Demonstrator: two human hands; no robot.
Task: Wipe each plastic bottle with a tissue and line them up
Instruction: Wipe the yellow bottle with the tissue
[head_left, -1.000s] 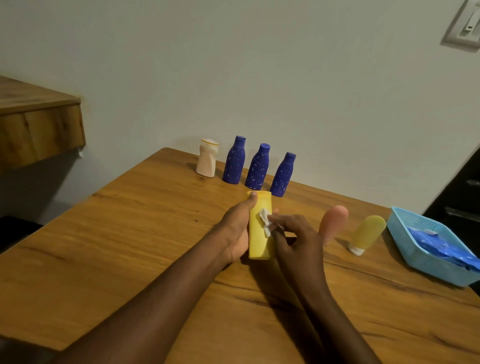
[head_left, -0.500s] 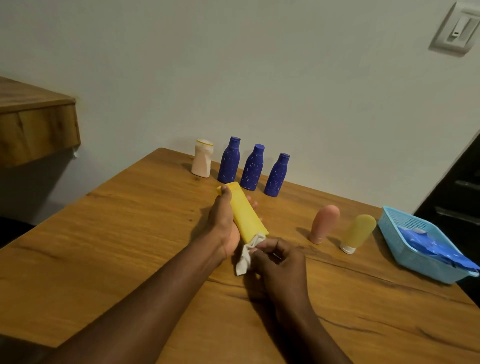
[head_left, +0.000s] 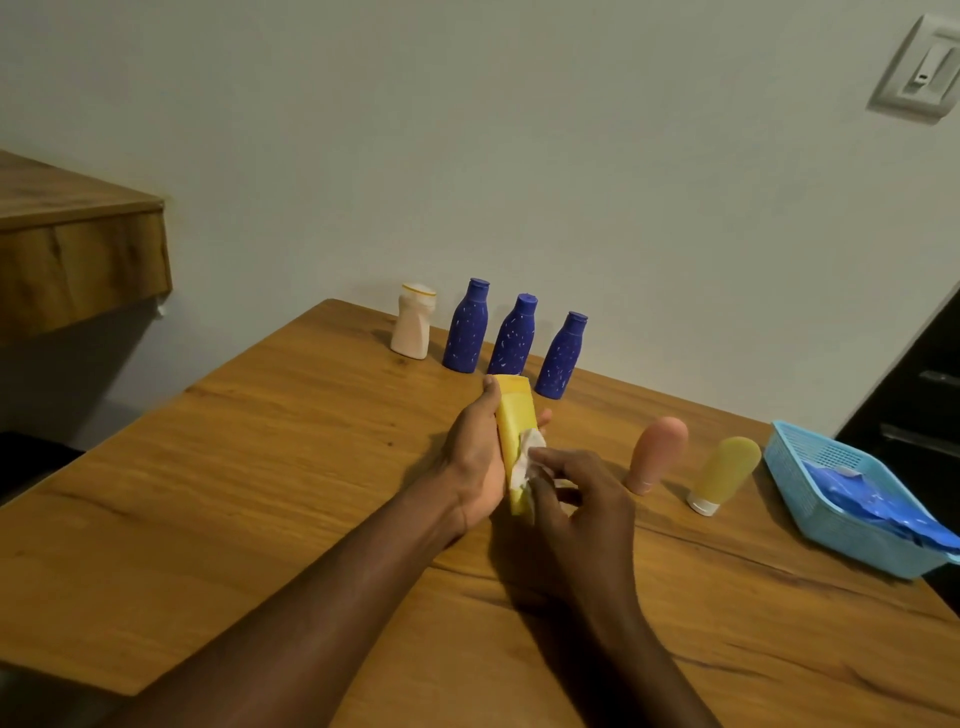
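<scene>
Left hand wrapped round the yellow bottle, right hand pinching the tissue against it.

Bottle's held tilted over the middle of the desk, with the tissue pressed on its right side about halfway down. Along the far edge by the wall, a cream bottle and three blue bottles stand in a row. Off to the right, a pink bottle and a mustard bottle stand side by side, well apart from that row, with a blue basket at the right edge.
</scene>
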